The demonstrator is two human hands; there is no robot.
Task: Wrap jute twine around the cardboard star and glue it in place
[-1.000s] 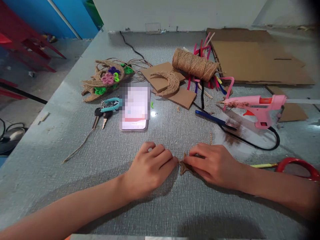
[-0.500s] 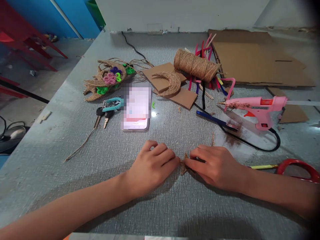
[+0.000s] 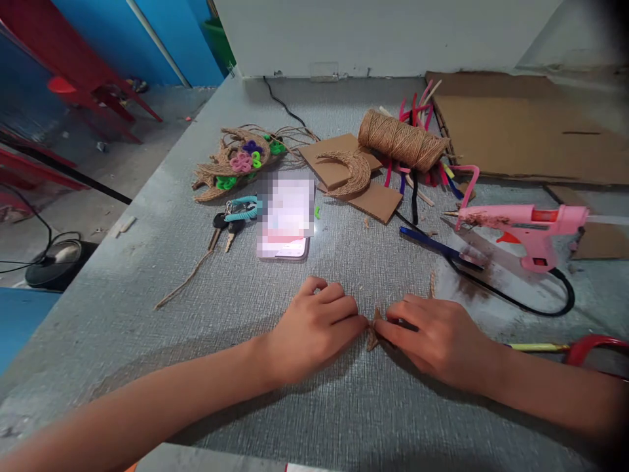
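Observation:
A small brown star-like piece (image 3: 372,339), apparently of twine, is pinched between my two hands near the middle of the table. My left hand (image 3: 318,331) grips its left side with fingers curled. From the right, my right hand (image 3: 437,334) holds the other side, its thumb and fingertips pressed together. The fingertips of both hands nearly touch and hide part of the piece. Above my left hand lies a lit phone (image 3: 287,219). A crescent of coiled twine (image 3: 358,174) rests on cardboard squares (image 3: 327,157) farther back.
A pink glue gun (image 3: 535,226) lies at the right, its black cable curving near a blue pen (image 3: 432,246). Red-handled scissors (image 3: 590,347) sit by my right forearm. Behind are a twine spool (image 3: 403,139), pipe cleaners and cardboard (image 3: 531,131); keys (image 3: 230,229) and flowered twine crescents (image 3: 221,167) lie left.
The view has shifted, so the table and its objects appear farther right and slightly lower. Both hands keep their hold on the small brown piece.

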